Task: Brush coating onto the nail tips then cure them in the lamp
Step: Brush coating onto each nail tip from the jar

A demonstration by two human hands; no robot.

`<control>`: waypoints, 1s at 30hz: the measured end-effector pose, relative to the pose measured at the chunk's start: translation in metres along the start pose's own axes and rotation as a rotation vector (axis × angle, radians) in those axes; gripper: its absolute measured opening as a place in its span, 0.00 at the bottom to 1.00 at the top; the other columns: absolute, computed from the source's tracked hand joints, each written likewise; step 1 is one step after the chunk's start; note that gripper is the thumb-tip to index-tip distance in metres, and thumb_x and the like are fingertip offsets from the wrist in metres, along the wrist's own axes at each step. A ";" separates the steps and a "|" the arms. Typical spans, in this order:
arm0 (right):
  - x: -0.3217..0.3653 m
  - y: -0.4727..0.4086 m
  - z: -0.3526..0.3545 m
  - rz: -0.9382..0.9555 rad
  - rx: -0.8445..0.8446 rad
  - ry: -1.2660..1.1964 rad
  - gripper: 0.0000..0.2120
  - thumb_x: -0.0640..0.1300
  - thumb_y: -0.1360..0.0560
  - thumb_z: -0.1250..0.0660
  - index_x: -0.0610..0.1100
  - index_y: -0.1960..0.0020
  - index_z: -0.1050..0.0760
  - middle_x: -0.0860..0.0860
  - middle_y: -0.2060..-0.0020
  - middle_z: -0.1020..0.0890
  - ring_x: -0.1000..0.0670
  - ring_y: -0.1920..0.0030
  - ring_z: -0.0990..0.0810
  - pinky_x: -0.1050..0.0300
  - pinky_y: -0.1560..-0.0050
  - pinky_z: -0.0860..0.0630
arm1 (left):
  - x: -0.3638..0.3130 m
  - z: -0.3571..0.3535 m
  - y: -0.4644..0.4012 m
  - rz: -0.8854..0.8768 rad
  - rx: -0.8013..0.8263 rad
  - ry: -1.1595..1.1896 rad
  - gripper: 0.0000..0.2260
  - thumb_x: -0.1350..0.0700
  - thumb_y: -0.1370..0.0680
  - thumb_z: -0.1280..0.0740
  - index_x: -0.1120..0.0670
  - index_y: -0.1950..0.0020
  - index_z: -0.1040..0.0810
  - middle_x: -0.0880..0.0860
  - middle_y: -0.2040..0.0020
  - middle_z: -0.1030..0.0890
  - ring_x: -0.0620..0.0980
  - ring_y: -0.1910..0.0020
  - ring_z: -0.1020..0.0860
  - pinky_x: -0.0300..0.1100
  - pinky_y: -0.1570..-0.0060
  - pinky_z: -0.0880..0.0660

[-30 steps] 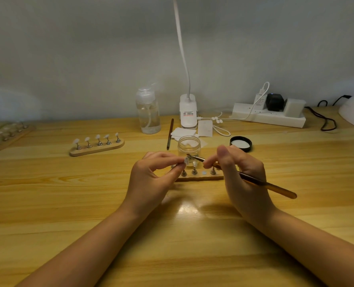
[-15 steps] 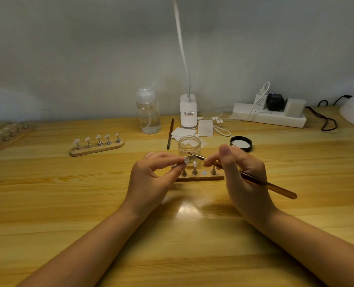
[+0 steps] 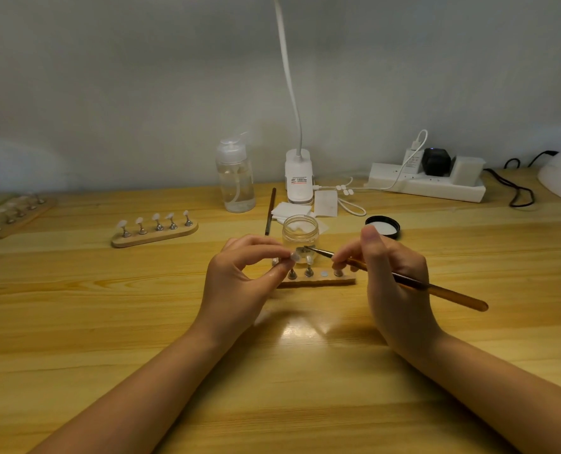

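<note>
I see the nail tip point(image 3: 295, 256) pinched in my left hand point(image 3: 240, 283) above the wooden stand point(image 3: 318, 279); my right hand point(image 3: 394, 273) grips the brush point(image 3: 403, 280). A loose pinch could let the tip twist, smearing coating onto my fingers.

Brush point(image 3: 400, 281) tip edged slightly right, away from pinched nail tip point(image 3: 294, 256).

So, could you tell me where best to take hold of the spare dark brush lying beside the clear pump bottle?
Probably pinch the thin dark brush mid-handle from above, fingers on its left and right sides. It lies flat, pointing away, with the clear pump bottle left and white wipes close on its right.
</note>
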State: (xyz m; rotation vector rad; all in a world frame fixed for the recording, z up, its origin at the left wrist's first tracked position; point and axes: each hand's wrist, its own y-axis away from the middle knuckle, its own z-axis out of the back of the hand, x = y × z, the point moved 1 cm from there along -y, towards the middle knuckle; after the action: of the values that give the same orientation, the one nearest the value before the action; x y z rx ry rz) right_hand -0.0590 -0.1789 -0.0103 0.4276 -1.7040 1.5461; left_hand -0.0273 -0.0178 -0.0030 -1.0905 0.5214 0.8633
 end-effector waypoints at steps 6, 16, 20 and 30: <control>0.003 -0.001 0.000 0.083 0.017 0.102 0.16 0.53 0.23 0.47 0.49 0.63 0.26 0.55 0.67 0.22 0.58 0.63 0.23 0.66 0.59 0.27 | -0.002 0.002 0.001 0.003 0.018 0.045 0.06 0.63 0.31 0.28 0.54 0.56 0.18 0.45 0.57 0.19 0.39 0.55 0.22 0.35 0.51 0.25; 0.003 0.002 -0.002 0.189 0.122 0.103 0.22 0.54 0.22 0.48 0.44 0.65 0.25 0.55 0.69 0.24 0.59 0.66 0.24 0.65 0.62 0.28 | 0.000 0.001 0.000 0.014 -0.004 0.017 0.08 0.62 0.31 0.28 0.50 0.56 0.19 0.44 0.58 0.20 0.39 0.56 0.23 0.38 0.54 0.24; 0.003 0.001 -0.001 0.153 0.081 0.075 0.20 0.56 0.23 0.49 0.48 0.65 0.27 0.56 0.69 0.24 0.60 0.66 0.24 0.67 0.63 0.28 | -0.001 0.001 -0.001 0.018 -0.002 0.015 0.09 0.61 0.31 0.28 0.47 0.58 0.20 0.43 0.59 0.20 0.40 0.56 0.23 0.41 0.53 0.24; 0.002 0.002 -0.002 0.156 0.106 0.080 0.22 0.56 0.23 0.48 0.46 0.67 0.26 0.57 0.70 0.24 0.59 0.67 0.24 0.64 0.64 0.28 | -0.001 0.001 0.000 0.002 -0.008 -0.007 0.11 0.62 0.32 0.28 0.46 0.58 0.20 0.42 0.59 0.21 0.39 0.56 0.24 0.38 0.55 0.26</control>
State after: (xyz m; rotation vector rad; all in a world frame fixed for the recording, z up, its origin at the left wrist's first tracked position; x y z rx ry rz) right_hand -0.0617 -0.1759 -0.0103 0.2876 -1.6310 1.7480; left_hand -0.0283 -0.0171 -0.0019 -1.0945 0.5139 0.8713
